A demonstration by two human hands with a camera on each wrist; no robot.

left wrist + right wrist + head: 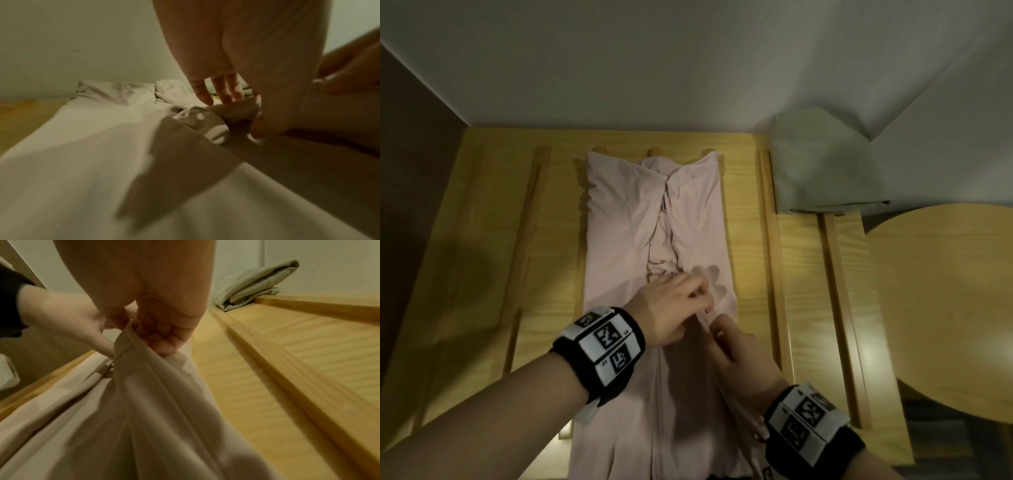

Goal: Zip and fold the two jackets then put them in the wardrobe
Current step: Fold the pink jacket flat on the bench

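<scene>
A pale pink jacket (626, 219) lies flat, collar away from me, on a slatted wooden surface (482, 240). Its front is closed below my hands and gapes open above them. My left hand (702, 301) pinches the zipper at the middle of the jacket; its other fingers (224, 94) hang loose. Just below, my right hand (717, 330) grips the jacket's right front edge (131, 344) and lifts it slightly. The zipper slider (107, 366) shows under the left hand (107, 344). A folded grey-green jacket (822, 171) sits at the back right.
A round wooden table (945, 308) stands to the right of the slatted surface. A white wall (688, 68) closes the back. Raised wooden slats (287, 369) run lengthwise beside the jacket. A dark panel (414, 171) borders the left side.
</scene>
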